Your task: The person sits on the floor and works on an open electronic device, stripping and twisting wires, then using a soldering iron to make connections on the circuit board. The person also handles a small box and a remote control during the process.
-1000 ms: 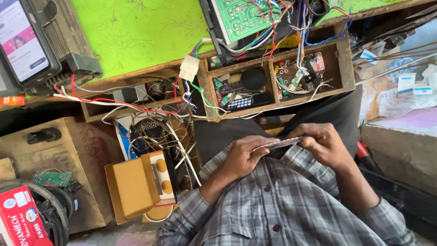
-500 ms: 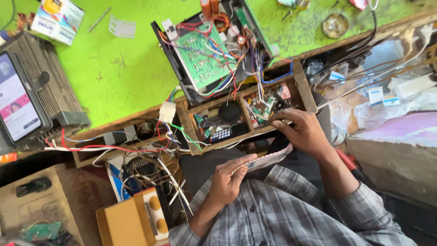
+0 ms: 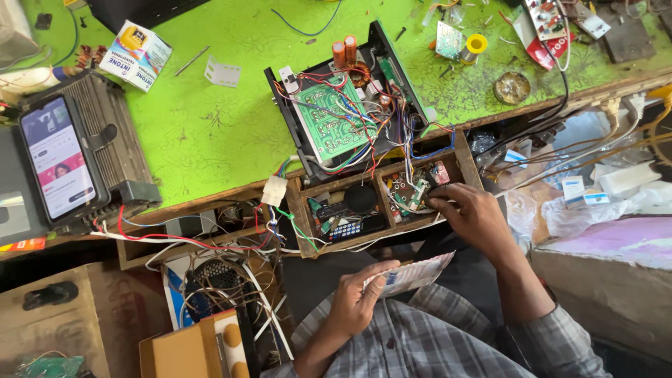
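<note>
Quick pass from my remote seat. My left hand sits at about 6 o'clock in the head view, fingers curled shut around a small flat packet, gripped at its near end with the rest sticking out toward 2 o'clock. The packet looks like thin, floppy plastic or paper and probably very light; I judge it would buckle if squeezed mid-span, so an edge pinch is the sensible hold.

My right hand is at roughly 3 o'clock from centre, reaching into the right compartment of the wooden drawer, fingertips bent down among small circuit boards and loose wires. I cannot tell whether it has anything pinched; the fingertips are hidden in the clutter. Those boards look stiff but fragile, best taken by the edges, clear of the leads.

At 12 o'clock on the green bench lies an opened black chassis. A phone sits at 9 o'clock.
</note>
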